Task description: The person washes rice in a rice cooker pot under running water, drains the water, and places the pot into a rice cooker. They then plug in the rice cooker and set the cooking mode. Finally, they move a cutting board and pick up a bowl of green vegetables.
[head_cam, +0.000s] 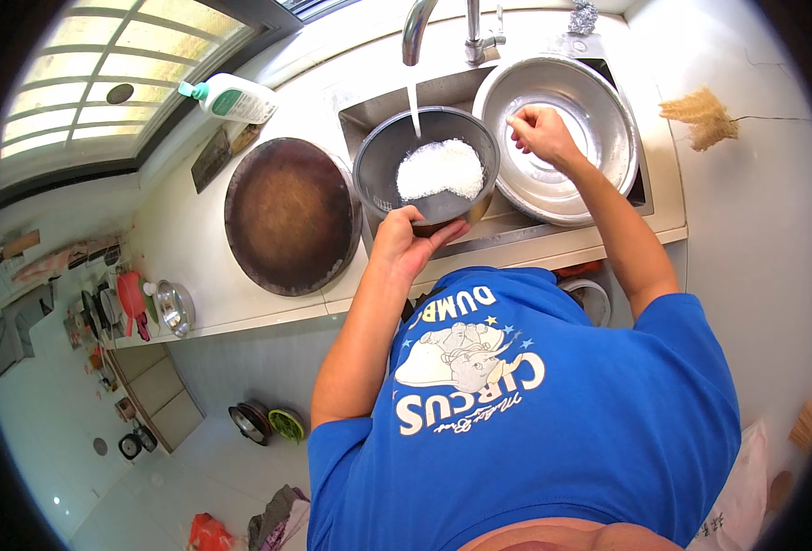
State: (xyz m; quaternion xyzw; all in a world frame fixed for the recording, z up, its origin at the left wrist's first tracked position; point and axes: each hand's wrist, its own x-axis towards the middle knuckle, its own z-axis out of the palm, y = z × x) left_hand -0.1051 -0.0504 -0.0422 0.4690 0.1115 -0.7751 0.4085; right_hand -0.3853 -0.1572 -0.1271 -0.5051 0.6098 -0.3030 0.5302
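Note:
My left hand (409, 241) grips the near rim of a dark inner cooking pot (382, 165), thumb over the edge and fingers underneath. White rice grains (440, 169) are heaped inside it. Water (414, 110) runs from the chrome faucet (416, 34) into the pot, which is held over the stainless steel sink (368, 120). To the right, a wide metal basin (554, 206) rests on the sink. Above that basin is my right hand (544, 134), its fingers curled together and nothing visible in them.
A round, dark-stained board (292, 217) lies on the white counter (179, 262) left of the sink. Behind it is a white pump bottle (237, 100). Steel wool (583, 17) sits at the back right corner. A dried loofah (699, 118) hangs on the right wall.

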